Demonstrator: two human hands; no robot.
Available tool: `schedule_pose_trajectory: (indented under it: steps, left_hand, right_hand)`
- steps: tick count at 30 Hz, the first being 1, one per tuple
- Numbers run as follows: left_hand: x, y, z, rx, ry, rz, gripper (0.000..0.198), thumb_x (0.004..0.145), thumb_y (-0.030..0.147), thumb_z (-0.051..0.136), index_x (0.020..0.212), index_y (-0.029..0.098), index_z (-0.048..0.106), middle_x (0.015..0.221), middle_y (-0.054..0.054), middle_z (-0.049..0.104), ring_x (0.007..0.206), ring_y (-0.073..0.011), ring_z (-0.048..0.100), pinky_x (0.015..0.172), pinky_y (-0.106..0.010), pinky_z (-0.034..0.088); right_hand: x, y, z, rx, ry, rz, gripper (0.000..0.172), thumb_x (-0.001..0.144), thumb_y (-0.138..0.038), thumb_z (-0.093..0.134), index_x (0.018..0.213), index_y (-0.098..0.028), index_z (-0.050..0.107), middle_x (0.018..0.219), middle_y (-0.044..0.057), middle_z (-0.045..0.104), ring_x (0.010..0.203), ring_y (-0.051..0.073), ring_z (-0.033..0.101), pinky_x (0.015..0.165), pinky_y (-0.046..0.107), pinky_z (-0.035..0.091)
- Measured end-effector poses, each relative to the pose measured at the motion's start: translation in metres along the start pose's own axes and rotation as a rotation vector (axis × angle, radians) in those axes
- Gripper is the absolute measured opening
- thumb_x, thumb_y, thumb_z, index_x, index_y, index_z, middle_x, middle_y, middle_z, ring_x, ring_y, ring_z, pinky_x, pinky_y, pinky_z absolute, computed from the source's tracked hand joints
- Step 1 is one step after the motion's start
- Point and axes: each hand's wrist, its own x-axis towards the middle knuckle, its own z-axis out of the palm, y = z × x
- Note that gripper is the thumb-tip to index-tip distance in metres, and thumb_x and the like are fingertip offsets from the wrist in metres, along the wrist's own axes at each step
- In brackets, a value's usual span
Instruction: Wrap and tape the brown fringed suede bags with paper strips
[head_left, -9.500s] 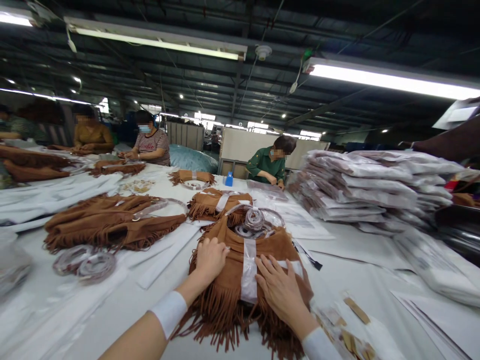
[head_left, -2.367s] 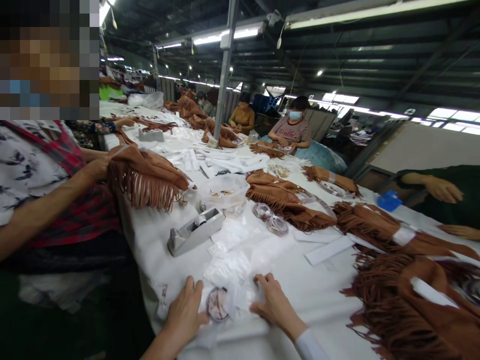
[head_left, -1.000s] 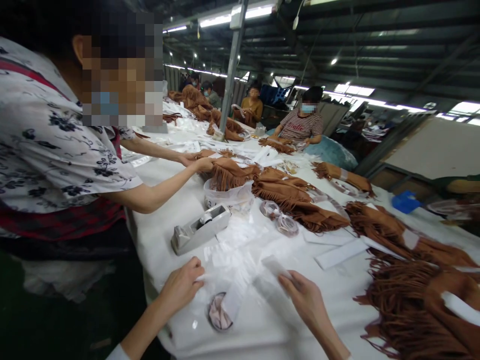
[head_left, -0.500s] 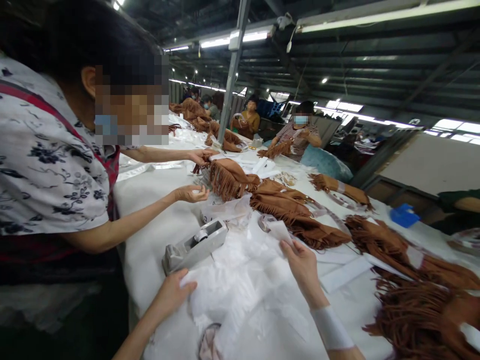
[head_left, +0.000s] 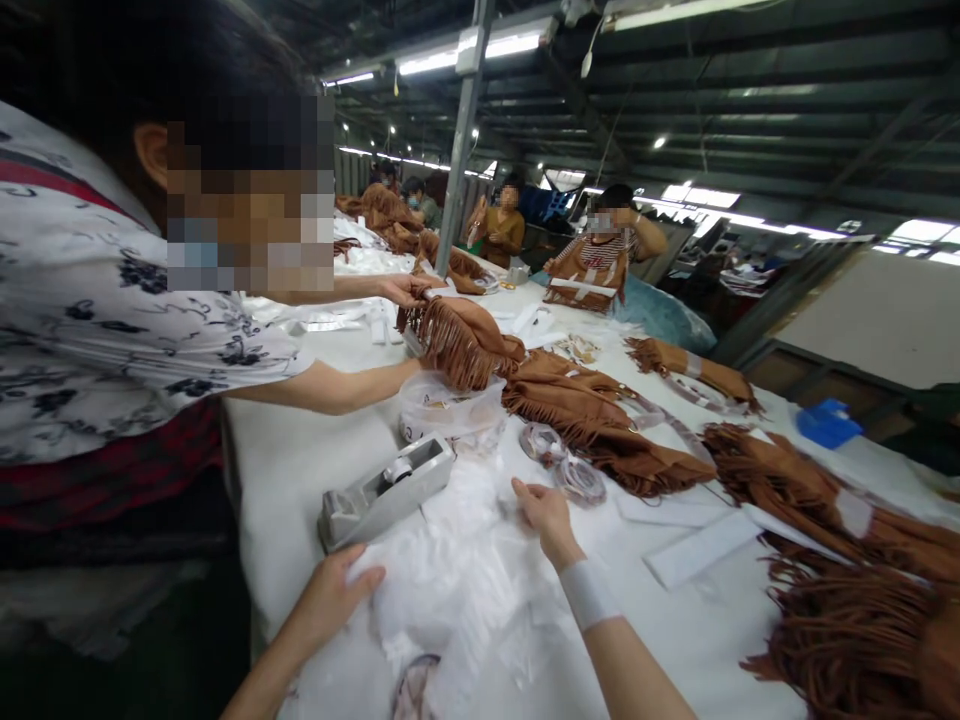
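My left hand (head_left: 330, 592) grips the near edge of a crumpled clear plastic bag (head_left: 450, 580) lying on the white table (head_left: 300, 470). My right hand (head_left: 546, 512) pinches the bag's far edge, fingers closed on the film. A grey tape dispenser (head_left: 386, 490) stands just beyond my left hand. A coiled chain strap (head_left: 564, 468) in plastic lies just past my right hand. Another wrapped strap (head_left: 412, 690) shows under the bag at the bottom edge.
A person in a floral top stands at my left and holds a brown fringed bag (head_left: 457, 340) over a clear tub (head_left: 450, 410). More brown fringed bags (head_left: 600, 420) cover the table to the right. White paper strips (head_left: 701, 550) lie near them. Other workers sit across.
Both hands have taken up the plastic bag from the table. In the last half second my right hand has lowered toward the table. The person at left has lifted a fringed bag over the tub.
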Motion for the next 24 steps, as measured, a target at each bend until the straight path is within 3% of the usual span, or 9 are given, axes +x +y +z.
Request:
schedule_pose_trajectory:
  steps: [3, 6, 9, 13, 16, 20, 24]
  left_hand:
    - [-0.002, 0.008, -0.004, -0.154, -0.012, -0.028, 0.044, 0.076, 0.053, 0.063, 0.097, 0.015, 0.067, 0.098, -0.007, 0.072, 0.094, -0.026, 0.065, 0.085, -0.033, 0.052]
    - [-0.005, 0.013, -0.008, -0.336, 0.052, -0.085, 0.054, 0.073, 0.052, 0.068, 0.109, 0.013, 0.064, 0.101, -0.008, 0.071, 0.094, -0.0252, 0.065, 0.083, -0.033, 0.052]
    - [-0.007, 0.021, -0.01, -0.438, 0.102, -0.138, 0.059, 0.071, 0.051, 0.072, 0.113, 0.011, 0.063, 0.097, -0.008, 0.072, 0.087, -0.0235, 0.066, 0.077, -0.031, 0.052]
    - [-0.004, 0.043, -0.007, -0.505, 0.071, -0.122, 0.059, 0.068, 0.05, 0.076, 0.111, 0.011, 0.064, 0.09, -0.007, 0.071, 0.077, -0.0207, 0.066, 0.071, -0.029, 0.051]
    - [0.01, 0.066, 0.011, -0.536, 0.002, -0.087, 0.059, 0.067, 0.05, 0.077, 0.11, 0.011, 0.065, 0.083, -0.007, 0.07, 0.068, -0.0168, 0.063, 0.063, -0.025, 0.05]
    - [0.043, 0.1, 0.055, -0.511, -0.117, -0.059, 0.053, 0.068, 0.05, 0.075, 0.105, 0.012, 0.064, 0.077, -0.004, 0.067, 0.058, -0.011, 0.057, 0.05, -0.019, 0.043]
    - [0.088, 0.153, 0.093, -0.565, -0.136, 0.094, 0.05, 0.066, 0.046, 0.078, 0.101, 0.014, 0.062, 0.08, -0.003, 0.066, 0.06, -0.0103, 0.056, 0.052, -0.018, 0.042]
  right_hand:
    - [-0.015, -0.006, -0.001, -0.062, 0.002, -0.033, 0.066, 0.069, -0.068, 0.058, 0.097, -0.01, 0.069, 0.096, 0.021, 0.07, 0.102, 0.035, 0.062, 0.086, 0.044, 0.049]
    - [-0.039, -0.014, -0.01, -0.11, 0.005, -0.201, 0.065, 0.081, -0.061, 0.05, 0.117, -0.008, 0.062, 0.126, 0.023, 0.059, 0.123, 0.035, 0.05, 0.103, 0.051, 0.038]
    - [-0.076, -0.016, -0.017, -0.105, -0.095, -0.383, 0.051, 0.089, -0.054, 0.043, 0.114, -0.015, 0.065, 0.124, 0.017, 0.062, 0.117, 0.03, 0.056, 0.102, 0.05, 0.043]
    - [-0.13, -0.003, -0.027, -0.065, -0.195, -0.436, 0.04, 0.092, -0.05, 0.045, 0.107, -0.021, 0.069, 0.121, 0.014, 0.065, 0.112, 0.028, 0.061, 0.097, 0.048, 0.051]
    - [-0.161, 0.019, -0.043, -0.059, -0.153, -0.425, 0.036, 0.092, -0.048, 0.047, 0.104, -0.023, 0.07, 0.116, 0.012, 0.067, 0.106, 0.027, 0.064, 0.092, 0.045, 0.055]
    - [-0.193, 0.057, -0.077, -0.096, -0.073, -0.384, 0.032, 0.091, -0.047, 0.05, 0.102, -0.025, 0.071, 0.112, 0.01, 0.069, 0.102, 0.026, 0.066, 0.089, 0.042, 0.057]
    - [-0.222, 0.094, -0.113, -0.133, 0.01, -0.296, 0.032, 0.089, -0.049, 0.052, 0.103, -0.027, 0.071, 0.111, 0.008, 0.07, 0.099, 0.025, 0.068, 0.088, 0.041, 0.058]
